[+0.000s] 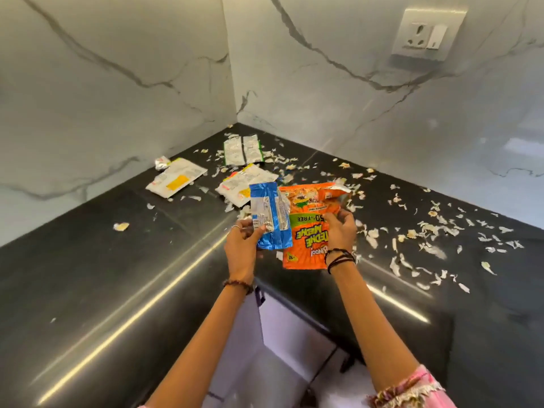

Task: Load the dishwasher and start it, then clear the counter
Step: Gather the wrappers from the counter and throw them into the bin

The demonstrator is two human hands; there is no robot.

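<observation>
My left hand (245,241) pinches the blue wrapper (272,217), my right hand (341,228) grips the orange packet (309,231) at centre frame; remaining white wrappers (176,181) lie up-left on the bench (117,275), nearer my left.

Even, fairly bright light fell on the dark surface (88,290), where long glare streaks ran diagonally toward its inner corner. The marble wall (117,69) behind it bowed from wide-angle distortion, and everything looked slightly soft.

Home kitchen: dark corner counter (117,275), marble-veined wall panels (103,83), wall socket (426,35) upper right, cabinet fronts (282,334) below.
</observation>
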